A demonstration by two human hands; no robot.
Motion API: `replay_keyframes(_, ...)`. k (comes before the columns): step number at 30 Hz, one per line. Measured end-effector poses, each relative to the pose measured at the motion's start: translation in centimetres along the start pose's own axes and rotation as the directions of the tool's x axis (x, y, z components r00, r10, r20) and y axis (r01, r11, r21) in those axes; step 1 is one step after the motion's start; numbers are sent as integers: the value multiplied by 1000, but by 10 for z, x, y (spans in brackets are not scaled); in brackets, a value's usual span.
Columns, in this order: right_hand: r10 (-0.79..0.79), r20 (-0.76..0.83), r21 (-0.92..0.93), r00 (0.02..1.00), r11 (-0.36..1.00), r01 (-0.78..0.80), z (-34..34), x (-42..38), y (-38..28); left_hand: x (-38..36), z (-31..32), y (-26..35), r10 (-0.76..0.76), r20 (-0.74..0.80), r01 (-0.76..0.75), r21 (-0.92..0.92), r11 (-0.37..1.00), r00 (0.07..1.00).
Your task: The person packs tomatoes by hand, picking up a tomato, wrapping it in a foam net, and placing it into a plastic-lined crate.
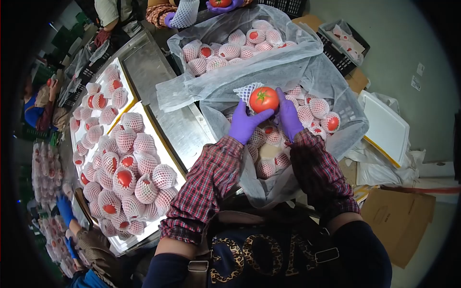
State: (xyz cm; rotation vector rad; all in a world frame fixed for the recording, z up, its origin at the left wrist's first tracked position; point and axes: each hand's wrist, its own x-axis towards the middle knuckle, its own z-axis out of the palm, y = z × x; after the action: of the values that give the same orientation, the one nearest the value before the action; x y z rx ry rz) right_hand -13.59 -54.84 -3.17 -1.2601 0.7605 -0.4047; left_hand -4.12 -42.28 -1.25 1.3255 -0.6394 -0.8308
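Observation:
Both my hands wear purple gloves and meet over a crate lined with thin white sheeting [353,113]. My right hand [289,115] grips a bare red tomato [264,100] from its right side, green calyx facing up. At the tomato's left, my left hand [246,124] holds a white foam net [246,91], its thumb lying along the tomato's lower edge. The net sits beside and partly behind the fruit. Below my hands, net-wrapped tomatoes [318,108] fill parts of the crate, and a tan patch of its bottom [271,151] shows between them.
Left, white trays [151,113] carry many net-wrapped tomatoes [124,178] beside a metal table [149,72]. Beyond my crate stands another lined crate [240,45], where a co-worker's gloved hand [169,19] holds a foam net. A white lid [386,125] and cardboard box [396,223] lie right.

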Motion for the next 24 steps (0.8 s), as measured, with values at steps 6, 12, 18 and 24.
replay_keyframes(6, 127, -18, 344, 992, 932, -113, 3, 8, 1, 1, -3, 2, -97, 188, 175, -462, 869, 977)
replay_keyframes(12, -154, 485, 18, 861, 986, 166, 8, -19, -15, 5, -13, 2, -152, 399, 401, -676, 618, 905)
replay_keyframes(18, -124, -23, 401, 992, 908, 123, -7, -8, -15, -4, 2, 19, -155, 229, 254, -507, 824, 961)
replay_keyframes(24, -578, 91, -402, 811, 724, 561, 19, -27, -21, 10, -13, -23, -310, 60, 311, -343, 886, 949)
